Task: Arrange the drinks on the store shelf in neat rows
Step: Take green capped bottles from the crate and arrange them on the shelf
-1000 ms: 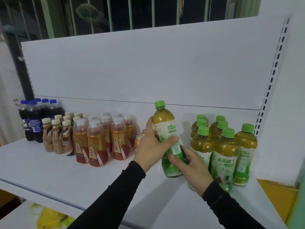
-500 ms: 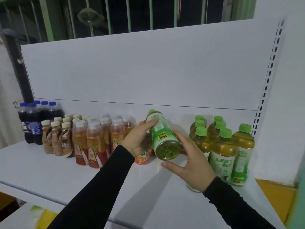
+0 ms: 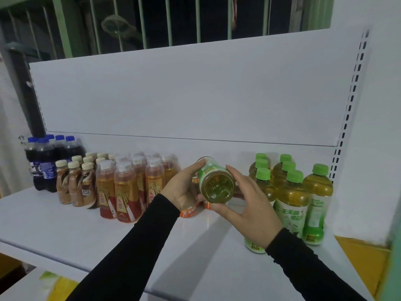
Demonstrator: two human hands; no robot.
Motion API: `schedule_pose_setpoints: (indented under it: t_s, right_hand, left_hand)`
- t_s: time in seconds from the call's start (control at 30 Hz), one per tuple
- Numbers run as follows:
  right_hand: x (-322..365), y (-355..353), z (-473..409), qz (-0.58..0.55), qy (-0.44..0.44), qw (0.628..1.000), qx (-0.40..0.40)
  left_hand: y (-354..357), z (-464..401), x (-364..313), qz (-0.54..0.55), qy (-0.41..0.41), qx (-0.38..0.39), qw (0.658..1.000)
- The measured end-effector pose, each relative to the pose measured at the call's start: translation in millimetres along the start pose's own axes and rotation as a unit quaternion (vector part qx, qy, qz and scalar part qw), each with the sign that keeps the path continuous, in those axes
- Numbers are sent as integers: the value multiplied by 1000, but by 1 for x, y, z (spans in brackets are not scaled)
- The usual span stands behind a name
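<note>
- White metal store shelf (image 3: 65, 227) carries most of its stock in upright blocks, which reads as a task well advanced but not finished.
- Green-capped tea bottles (image 3: 291, 198) stand in rows at the right end; a gap lies between them and the stock to the left, and the bottle in hand probably belongs with this group.
- Amber energy-drink bottles (image 3: 124, 192) form a tidy block left of centre, with tan coffee bottles (image 3: 74, 185) just beside them and blue-capped cola bottles (image 3: 46, 168) at the far left.
- One green tea bottle (image 3: 217, 184) is off the shelf, tipped on its side above the gap with its base toward the camera; it has yet to be set down.
- Left hand (image 3: 184, 190) wraps the bottle's near side, fingers curled round it; right hand (image 3: 249, 205) holds the opposite side, thumb under the base.
- Small orange-labelled bottles (image 3: 188, 211) stand partly hidden behind the left hand; their number and alignment cannot be told.
</note>
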State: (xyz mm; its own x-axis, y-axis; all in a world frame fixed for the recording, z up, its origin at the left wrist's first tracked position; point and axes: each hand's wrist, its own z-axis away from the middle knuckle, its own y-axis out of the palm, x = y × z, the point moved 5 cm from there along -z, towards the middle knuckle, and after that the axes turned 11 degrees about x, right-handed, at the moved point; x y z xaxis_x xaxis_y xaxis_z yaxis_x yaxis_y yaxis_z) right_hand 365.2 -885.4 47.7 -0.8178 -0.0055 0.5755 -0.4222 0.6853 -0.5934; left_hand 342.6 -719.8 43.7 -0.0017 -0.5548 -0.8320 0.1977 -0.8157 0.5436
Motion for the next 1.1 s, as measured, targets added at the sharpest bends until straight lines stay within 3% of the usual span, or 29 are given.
schedule_pose_setpoints:
  t_s: [0.27,0.37,0.47,0.63,0.73,0.97,1.1]
  right_hand:
    - [0,-1,1,-9,2,1000,3]
    - [-5,1,2,-94,15,995,12]
    - [-9,0,0,-196,63,978,10]
    - [-20,8,-18,-172,114,977,49]
    - [-30,14,-24,-158,123,979,33]
    - [-41,32,-23,-101,121,987,-40]
    - [-45,36,-24,-61,103,990,-73]
  left_hand:
    - [-1,-2,-1,-6,0,-3,1000]
    - [1,3,-4,-46,22,1,999]
    - [3,7,-13,-128,111,14,985]
    - [24,26,-20,-276,202,101,934]
    - [32,35,-21,-339,227,138,902]
    - [40,61,-39,-464,336,97,814]
    - [36,75,-34,-514,381,116,759]
